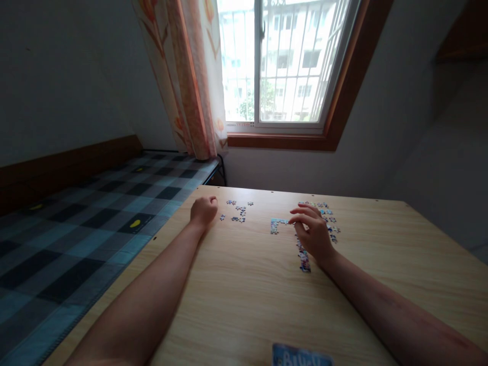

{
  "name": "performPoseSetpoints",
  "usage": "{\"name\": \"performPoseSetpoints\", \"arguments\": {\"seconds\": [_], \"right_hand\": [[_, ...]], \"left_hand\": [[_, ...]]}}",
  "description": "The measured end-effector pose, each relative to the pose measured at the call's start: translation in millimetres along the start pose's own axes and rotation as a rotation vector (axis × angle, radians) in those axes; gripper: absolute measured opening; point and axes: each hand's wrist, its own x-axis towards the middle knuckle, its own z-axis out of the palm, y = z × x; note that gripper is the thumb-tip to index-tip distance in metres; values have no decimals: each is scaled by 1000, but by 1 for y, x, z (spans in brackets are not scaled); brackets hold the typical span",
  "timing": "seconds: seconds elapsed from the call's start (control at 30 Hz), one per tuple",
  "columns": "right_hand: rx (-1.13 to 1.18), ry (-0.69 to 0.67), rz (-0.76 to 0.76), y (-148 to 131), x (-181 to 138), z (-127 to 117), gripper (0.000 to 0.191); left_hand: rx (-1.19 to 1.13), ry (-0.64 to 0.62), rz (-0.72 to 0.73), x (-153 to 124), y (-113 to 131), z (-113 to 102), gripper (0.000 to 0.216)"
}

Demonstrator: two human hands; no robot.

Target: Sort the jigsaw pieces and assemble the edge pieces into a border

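Observation:
My left hand [203, 210] rests on the wooden table [244, 300] curled into a loose fist, just left of several loose blue jigsaw pieces [238, 211]. My right hand [313, 231] lies on the table with its fingers pressed together over the joined strip of puzzle pieces [280, 223], fingertips touching the strip's right end. A second joined column of pieces [304, 259] runs toward me beneath that hand. More loose pieces [330, 213] are scattered just beyond the right hand. Whether the fingers pinch a piece is hidden.
A bed with a blue and black checked cover [76, 229] lies along the table's left side. A barred window [285, 61] with a floral curtain [186, 76] is straight ahead. A blue printed card or box edge [301, 356] shows at the table's near edge.

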Motion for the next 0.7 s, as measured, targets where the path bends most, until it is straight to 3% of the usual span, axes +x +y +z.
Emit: {"name": "performPoseSetpoints", "arguments": {"seconds": [0.7], "right_hand": [[14, -9, 12, 0, 0, 0, 27]], "left_hand": [[3, -122, 301, -5, 13, 9, 33]]}}
